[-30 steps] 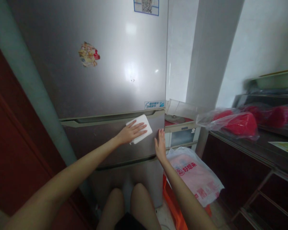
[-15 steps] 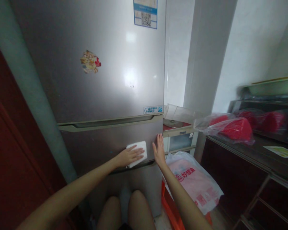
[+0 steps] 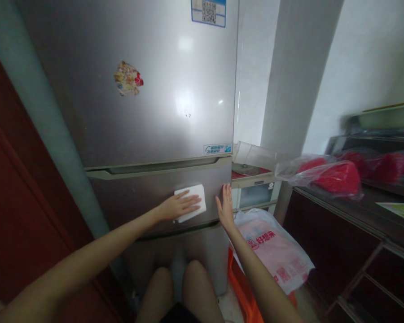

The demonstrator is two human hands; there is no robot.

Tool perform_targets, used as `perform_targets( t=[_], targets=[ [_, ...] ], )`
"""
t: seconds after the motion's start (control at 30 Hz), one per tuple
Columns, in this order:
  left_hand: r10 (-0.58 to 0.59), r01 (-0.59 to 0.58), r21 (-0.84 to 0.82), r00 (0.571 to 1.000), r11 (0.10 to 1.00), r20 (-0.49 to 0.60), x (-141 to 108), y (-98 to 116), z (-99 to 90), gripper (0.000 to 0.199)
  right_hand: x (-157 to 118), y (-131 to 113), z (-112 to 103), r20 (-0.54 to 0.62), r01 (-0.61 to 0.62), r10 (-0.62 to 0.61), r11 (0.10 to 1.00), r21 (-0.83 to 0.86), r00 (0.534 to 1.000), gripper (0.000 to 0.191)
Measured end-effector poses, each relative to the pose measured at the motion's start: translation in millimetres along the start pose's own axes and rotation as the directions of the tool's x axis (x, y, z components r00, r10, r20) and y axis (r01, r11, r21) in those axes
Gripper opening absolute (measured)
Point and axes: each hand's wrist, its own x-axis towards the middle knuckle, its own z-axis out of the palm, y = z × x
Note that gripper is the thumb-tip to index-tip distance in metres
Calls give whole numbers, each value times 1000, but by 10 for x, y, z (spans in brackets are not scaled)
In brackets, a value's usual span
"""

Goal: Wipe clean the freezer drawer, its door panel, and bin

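My left hand (image 3: 182,205) lies flat with fingers spread over a folded white cloth (image 3: 198,193), pressing it against the middle drawer front of a silver-grey fridge (image 3: 138,197). The cloth sits right of the drawer's middle, above the dark gap over the lowest drawer. At the right edge of the same drawer, my right hand (image 3: 226,207) rests with its fingers stretched upward and the thumb apart. It holds nothing. The fridge's upper door (image 3: 161,134) and drawers are closed.
Beside the fridge, a white plastic bag with red print (image 3: 272,246) lies over an orange-red container (image 3: 240,287). Red items in clear plastic (image 3: 336,175) stick out from a dark counter (image 3: 366,197) on the right. A dark red panel (image 3: 20,215) stands at left.
My left hand and the cloth have slid a little upward on the drawer front. My right hand stays at the fridge's edge. The view has shifted slightly downward.
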Motion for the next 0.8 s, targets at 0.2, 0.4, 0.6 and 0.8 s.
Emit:
perform_targets(
  t=[0.2, 0.4, 0.6, 0.8],
  targets=[
    [133, -124, -189, 990, 974, 35, -354, 732, 625, 34, -13, 11, 0, -1, 11, -11, 1000, -9, 1000, 64],
    [63, -68, -93, 996, 993, -58, -222, 630, 407, 37, -13, 28, 8, 1, 16, -16, 1000, -16, 1000, 65],
    [-112, 123, 107, 988, 987, -110, 132, -260, -388, 44, -11, 42, 45, 0, 3, -3, 1000, -17, 1000, 67],
    [-218, 239, 117, 962, 964, -163, 68, -418, -443, 46, -19, 29, 59, -11, 6, -7, 1000, -28, 1000, 68]
  ],
)
